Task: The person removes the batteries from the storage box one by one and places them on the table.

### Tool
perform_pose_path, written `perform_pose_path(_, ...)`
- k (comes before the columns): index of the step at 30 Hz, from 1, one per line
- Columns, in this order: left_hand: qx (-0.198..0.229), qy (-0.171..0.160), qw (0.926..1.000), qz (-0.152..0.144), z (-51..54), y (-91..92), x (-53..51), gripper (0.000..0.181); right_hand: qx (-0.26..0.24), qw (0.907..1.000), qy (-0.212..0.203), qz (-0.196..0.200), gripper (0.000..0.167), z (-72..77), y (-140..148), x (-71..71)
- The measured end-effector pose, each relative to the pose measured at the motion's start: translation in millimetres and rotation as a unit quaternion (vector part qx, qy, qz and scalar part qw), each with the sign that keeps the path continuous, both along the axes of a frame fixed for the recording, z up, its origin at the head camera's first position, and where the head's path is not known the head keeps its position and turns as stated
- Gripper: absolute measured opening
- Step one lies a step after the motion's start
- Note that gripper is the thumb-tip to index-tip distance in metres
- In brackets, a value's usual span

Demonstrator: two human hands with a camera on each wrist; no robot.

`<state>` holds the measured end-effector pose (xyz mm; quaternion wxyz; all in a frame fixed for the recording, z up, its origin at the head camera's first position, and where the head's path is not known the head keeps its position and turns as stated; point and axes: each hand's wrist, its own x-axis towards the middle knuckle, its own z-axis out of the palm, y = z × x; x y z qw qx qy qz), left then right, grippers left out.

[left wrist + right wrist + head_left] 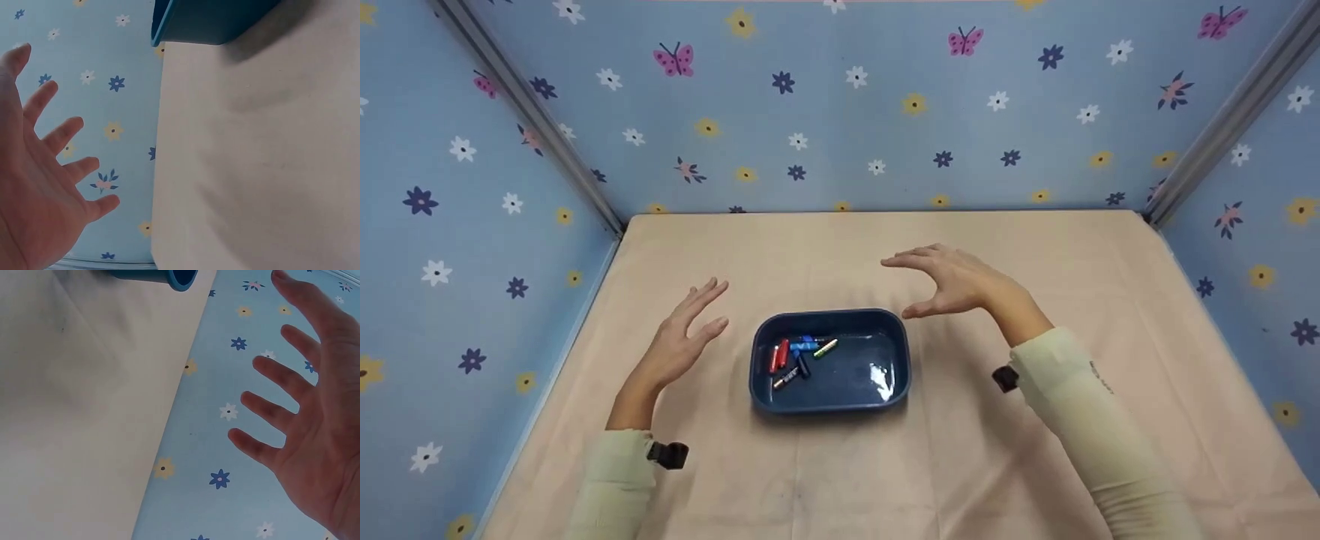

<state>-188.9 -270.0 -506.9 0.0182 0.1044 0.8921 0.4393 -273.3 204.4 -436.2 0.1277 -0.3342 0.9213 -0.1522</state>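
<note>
A dark blue rectangular tray (847, 407) with raised walls lies on the cloth in the head view. In its left half are several small items: red cylinders (784, 352), blue pieces (804, 346), a green-and-white one (826, 348) and a dark one with lettering (786, 377); they look like batteries or short markers. To the left of the tray hovers my left hand (675, 345), fingers extended and nothing held. My right hand (952, 279) is off the tray's upper right corner, fingers spread and thumb apart, also holding nothing. Both wrist views show bare palms and part of the tray (219, 19).
A pale cloth-covered table (840, 480) lies beneath the tray. Blue panels with flowers and butterflies (840, 112) stand behind it and on both sides, with grey metal posts (532, 120) at the back corners. Each sleeve carries a small black wrist camera (668, 454).
</note>
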Motion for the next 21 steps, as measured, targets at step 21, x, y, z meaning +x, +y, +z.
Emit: perform_pose_path(21,0.089,-0.017,0.9955,-0.028,-56.0,5.7,25.1,0.070,-0.027,0.9960,-0.064,0.056,0.076,-6.5,-50,-0.8)
